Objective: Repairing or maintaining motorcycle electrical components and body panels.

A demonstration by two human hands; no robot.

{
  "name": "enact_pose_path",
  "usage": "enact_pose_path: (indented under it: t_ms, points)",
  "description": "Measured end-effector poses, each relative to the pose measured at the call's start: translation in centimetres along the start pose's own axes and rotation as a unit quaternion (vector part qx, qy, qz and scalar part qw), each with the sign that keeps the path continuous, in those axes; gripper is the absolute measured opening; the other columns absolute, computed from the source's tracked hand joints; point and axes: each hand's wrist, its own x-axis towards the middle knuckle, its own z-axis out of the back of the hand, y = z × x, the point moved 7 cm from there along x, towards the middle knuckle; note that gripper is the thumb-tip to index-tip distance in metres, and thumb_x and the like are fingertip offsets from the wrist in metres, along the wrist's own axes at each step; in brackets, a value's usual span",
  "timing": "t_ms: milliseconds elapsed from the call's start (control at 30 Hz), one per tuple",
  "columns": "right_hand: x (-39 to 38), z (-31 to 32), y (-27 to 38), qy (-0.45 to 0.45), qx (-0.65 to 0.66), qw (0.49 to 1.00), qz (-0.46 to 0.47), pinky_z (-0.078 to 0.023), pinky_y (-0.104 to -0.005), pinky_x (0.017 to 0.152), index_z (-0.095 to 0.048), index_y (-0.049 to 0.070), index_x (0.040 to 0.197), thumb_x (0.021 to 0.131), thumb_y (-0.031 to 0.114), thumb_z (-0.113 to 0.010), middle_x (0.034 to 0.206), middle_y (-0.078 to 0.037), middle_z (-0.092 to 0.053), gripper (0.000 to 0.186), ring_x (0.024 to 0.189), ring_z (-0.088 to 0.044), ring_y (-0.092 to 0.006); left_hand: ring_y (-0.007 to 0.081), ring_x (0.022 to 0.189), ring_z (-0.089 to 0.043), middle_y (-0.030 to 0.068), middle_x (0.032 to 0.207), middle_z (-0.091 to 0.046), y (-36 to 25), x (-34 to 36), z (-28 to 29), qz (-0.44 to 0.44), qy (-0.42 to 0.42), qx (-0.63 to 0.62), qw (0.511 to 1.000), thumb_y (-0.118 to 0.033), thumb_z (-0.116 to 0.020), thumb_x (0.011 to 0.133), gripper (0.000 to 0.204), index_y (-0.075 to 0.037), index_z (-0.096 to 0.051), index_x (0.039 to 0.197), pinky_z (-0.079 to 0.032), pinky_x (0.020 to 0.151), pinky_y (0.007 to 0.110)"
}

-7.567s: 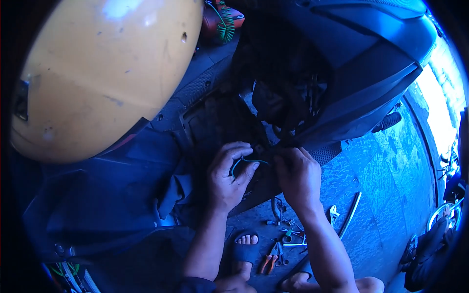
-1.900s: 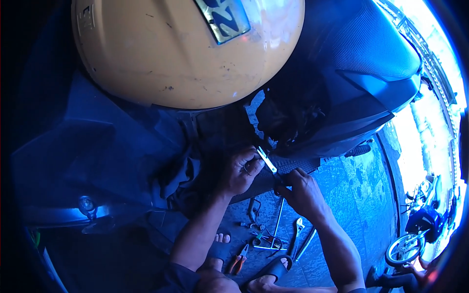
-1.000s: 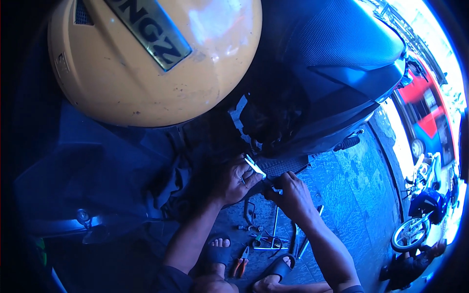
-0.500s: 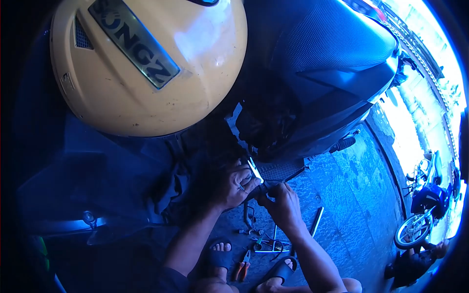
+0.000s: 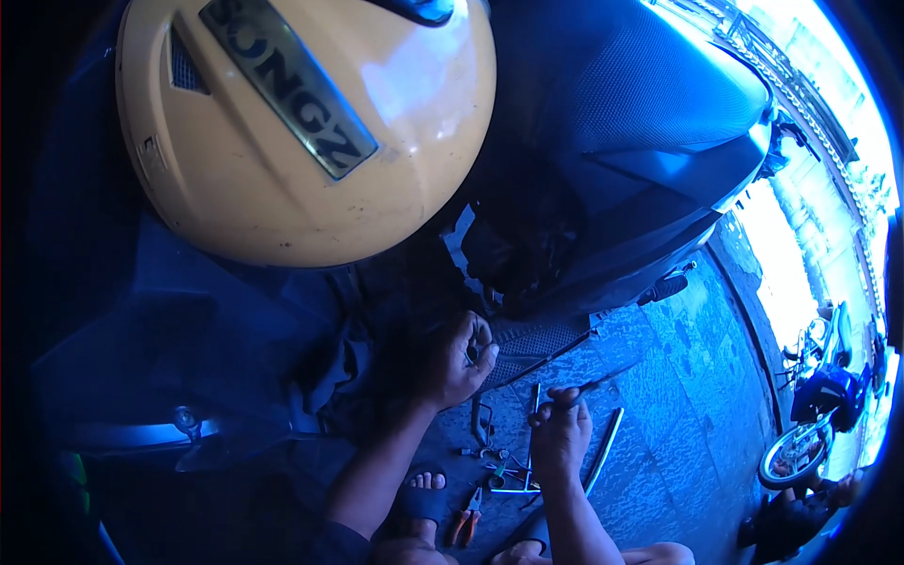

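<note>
Spreading over the left is a dark moulded panel, with a round metal fitting near its lower edge. Over the panel's upper right corner shows a scuffed yellow helmet with a plate across its shell. Next comes the left hand, just beside the left edge of a textured dark board; its thumb and forefinger curl close together, and I cannot tell whether anything sits between them. Below that hand, a sandalled foot rests on the floor. Orange-handled pliers lie beside the foot, toward the floor's near edge. A bent pipe lies below the board's lower edge, with small parts and a T-shaped bar near it.

The right hand, apart from the left, is closed around a slim dark tool, held over the floor, its thin end toward the upper right. A long metal bar lies right of that wrist. Above is a dark scooter body; a ridged peg juts by its lower edge. Beyond the floor's right edge stands a blue motorcycle, with a person in dark clothing below it.
</note>
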Motion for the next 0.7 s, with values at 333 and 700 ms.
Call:
enact_pose_path:
  t_ms: [333,700]
  points:
    - [-1.2,0.6,-0.6,0.186,-0.590,0.783,0.063,-0.045,-0.0300,0.063,-0.055,0.000,0.094,0.076,0.033,-0.088,0.080,-0.005,-0.055,0.050,0.072,-0.053,-0.0126,0.0203,0.098,-0.066,0.0168,0.120,-0.066,0.6,-0.1,0.0,-0.077,-0.034,-0.235,0.968,-0.008,-0.052,0.100,0.017,-0.005,-0.048,0.116,-0.052,0.088,0.034]
    - [-0.3,-5.2,1.4,0.234,-0.646,0.700,0.195,-0.049,-0.0379,0.066,-0.063,-0.002,0.091,0.070,0.029,-0.091,0.090,-0.014,-0.061,0.047,0.076,-0.062,-0.0267,0.0179,0.088,-0.067,0.0101,0.097,-0.067,0.8,0.0,0.0,-0.038,-0.010,-0.151,0.988,-0.013,-0.054,0.102,0.011,-0.004,-0.060,0.104,-0.053,0.079,0.032]
